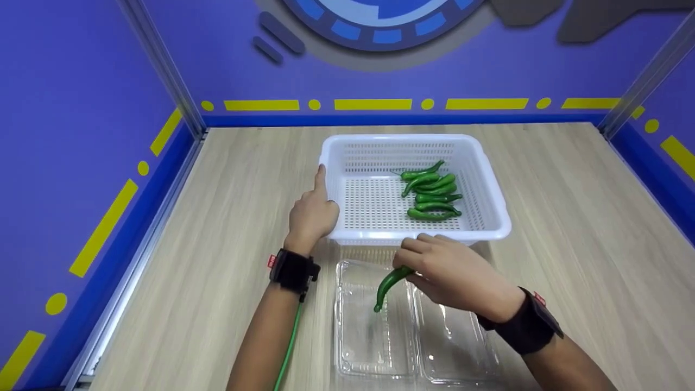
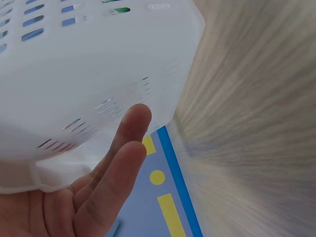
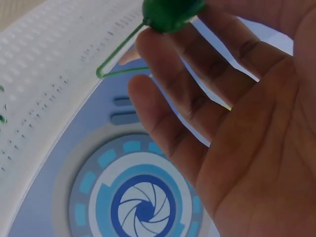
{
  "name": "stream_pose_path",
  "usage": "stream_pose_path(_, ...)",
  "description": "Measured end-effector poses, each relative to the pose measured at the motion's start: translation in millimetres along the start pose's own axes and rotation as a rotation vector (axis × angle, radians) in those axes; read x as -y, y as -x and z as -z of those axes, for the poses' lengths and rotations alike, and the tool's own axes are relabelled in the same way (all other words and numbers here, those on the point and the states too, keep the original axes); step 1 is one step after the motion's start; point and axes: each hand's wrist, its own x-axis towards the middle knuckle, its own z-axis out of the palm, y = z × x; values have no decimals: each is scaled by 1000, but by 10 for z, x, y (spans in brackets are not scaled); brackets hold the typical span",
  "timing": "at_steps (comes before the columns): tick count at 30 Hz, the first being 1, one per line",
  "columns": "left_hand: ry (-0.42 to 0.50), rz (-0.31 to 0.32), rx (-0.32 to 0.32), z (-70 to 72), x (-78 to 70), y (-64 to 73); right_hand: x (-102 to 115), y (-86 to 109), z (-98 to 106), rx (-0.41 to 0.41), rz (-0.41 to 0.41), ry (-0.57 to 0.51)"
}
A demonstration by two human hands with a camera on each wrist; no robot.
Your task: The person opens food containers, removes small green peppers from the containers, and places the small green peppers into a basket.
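My left hand (image 1: 314, 213) grips the left rim of a white plastic basket (image 1: 415, 235), its index finger stretched along the edge. In the left wrist view, two fingers (image 2: 111, 192) reach beneath the rim, outside the basket wall. Several green chili peppers (image 1: 434, 199) lie in the basket's right half. My right hand (image 1: 453, 274) pinches one green chili pepper (image 1: 389, 287), which hangs tilted over a clear plastic clamshell box (image 1: 358, 326). Only the rounded end of the held chili pepper (image 3: 170, 15) shows in the right wrist view, with a thin green strand beside it.
The clamshell box lies opened flat on the wooden table (image 1: 575, 228), just in front of the basket. A green cable (image 1: 289, 347) runs along the left forearm. Blue panels (image 1: 374, 81) with yellow dashes enclose the table at the back and sides.
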Motion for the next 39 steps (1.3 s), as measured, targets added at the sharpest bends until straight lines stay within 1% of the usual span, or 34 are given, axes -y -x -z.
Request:
stream_pose_path(6, -1, 0, 1, 4, -6, 5, -100, 28, 34, -31, -62, -15)
stream_pose_path(12, -3, -18, 2, 1, 5, 3, -151, 49, 54, -60, -77, -22)
stream_pose_path(18, -10, -3, 6, -1, 6, 3, -199, 60, 85, -83, -96, -16)
stream_pose_path(22, -20, 0, 5, -3, 5, 0, -252, 81, 108, -114, -118, -9)
stream_pose_path(25, -22, -5, -5, -4, 4, -2, -304, 96, 124, -132, -149, -3)
stream_pose_path(32, -24, -12, -10, -2, 2, -1, -410, 109, 133, -155, -257, 20)
stream_pose_path(39, -13, -16, -3, 2, 6, 5, -479, 122, 121, -165, -309, 35)
